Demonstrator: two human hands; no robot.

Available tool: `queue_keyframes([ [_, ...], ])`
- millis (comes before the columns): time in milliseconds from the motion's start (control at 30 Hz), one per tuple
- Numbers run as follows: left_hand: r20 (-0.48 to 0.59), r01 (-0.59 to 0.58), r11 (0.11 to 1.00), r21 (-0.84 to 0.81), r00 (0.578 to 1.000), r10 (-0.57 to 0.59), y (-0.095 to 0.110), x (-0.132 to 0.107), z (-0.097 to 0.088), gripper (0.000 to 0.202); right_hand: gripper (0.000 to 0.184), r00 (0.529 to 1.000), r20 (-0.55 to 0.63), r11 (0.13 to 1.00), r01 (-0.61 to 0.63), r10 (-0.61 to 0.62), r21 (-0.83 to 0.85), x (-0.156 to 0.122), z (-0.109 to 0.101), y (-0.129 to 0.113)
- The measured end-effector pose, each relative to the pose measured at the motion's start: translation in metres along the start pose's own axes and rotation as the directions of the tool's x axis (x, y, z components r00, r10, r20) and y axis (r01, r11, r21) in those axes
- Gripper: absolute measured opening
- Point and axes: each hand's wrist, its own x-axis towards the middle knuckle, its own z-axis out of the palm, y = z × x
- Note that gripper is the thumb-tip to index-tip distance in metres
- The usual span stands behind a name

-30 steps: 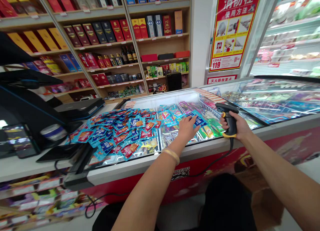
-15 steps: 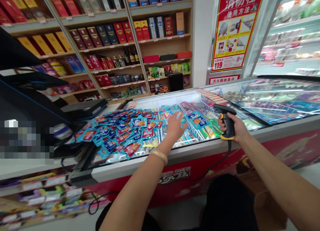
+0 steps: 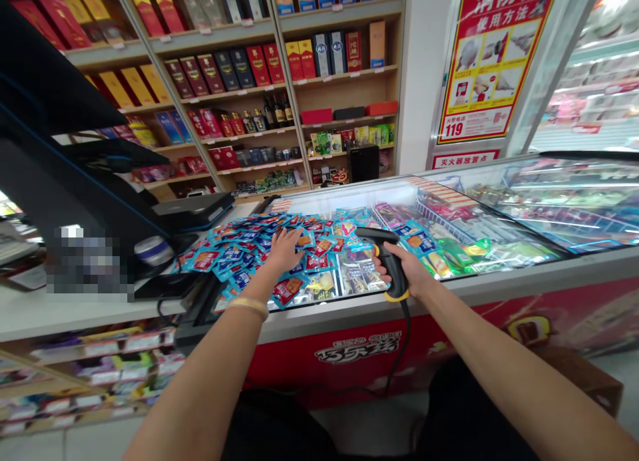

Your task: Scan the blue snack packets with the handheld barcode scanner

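My right hand is wrapped round the handle of a black and yellow barcode scanner, held above the front edge of the freezer. The scanner's head points left, and its cord hangs down the freezer front. My left hand, with a bangle on the wrist, is over the pile of blue and red snack packets, its fingers apart. Whether its fingertips touch a packet I cannot tell. The packets lie heaped on the glass lid at the left end of the freezer.
Behind the freezer, shelves hold boxes and bottles. A counter with a dark monitor stand is at the left. Two packets lie apart on the right, and a brown box sits low at right.
My left hand has moved left from beside the pile to over the packets. The scanner in my right hand has moved left too. The camera view has shifted a little to the left.
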Motion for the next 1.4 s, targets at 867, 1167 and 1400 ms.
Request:
queue_keyframes([
  [867,0.130,0.081,-0.204,-0.976,0.962,-0.238,0.099,-0.043,0.030,0.042,0.019,0.995,0.047,0.996,-0.086,0.088,-0.040,-0.004,0.001,0.001],
  [1167,0.116,0.093,-0.110,-0.990,0.967,-0.227,0.100,-0.044,0.032,0.047,0.020,0.998,0.054,0.999,-0.025,0.027,-0.048,-0.006,0.002,0.002],
  [1400,0.095,0.071,-0.109,-0.992,0.967,-0.238,0.100,-0.044,0.033,0.047,0.018,0.998,0.046,0.996,-0.049,0.052,-0.068,-0.004,0.000,0.003],
])
